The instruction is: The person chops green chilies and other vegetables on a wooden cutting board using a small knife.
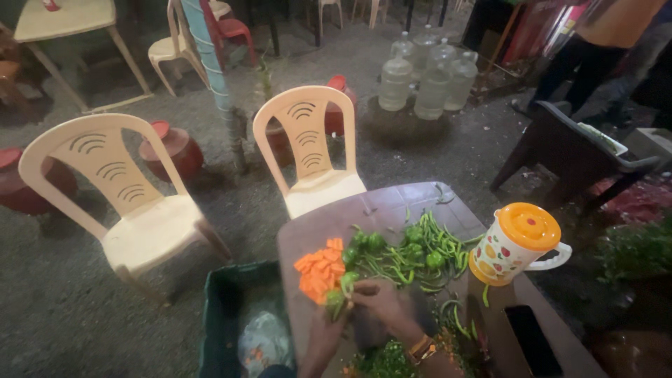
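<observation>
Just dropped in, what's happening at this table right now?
A person works at a brown table piled with green chillies and cut carrot pieces. The right hand and left hand meet over a green vegetable at the pile's near edge. An orange-lidded jug stands to the right, a dark phone nearer.

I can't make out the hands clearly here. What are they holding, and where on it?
Both hands meet on a small green vegetable; the exact grip cannot be told.

a small green capsicum (340,288), seemingly held between both hands at the table's near edge; beside it lies a pile of orange carrot pieces (320,273)
</observation>
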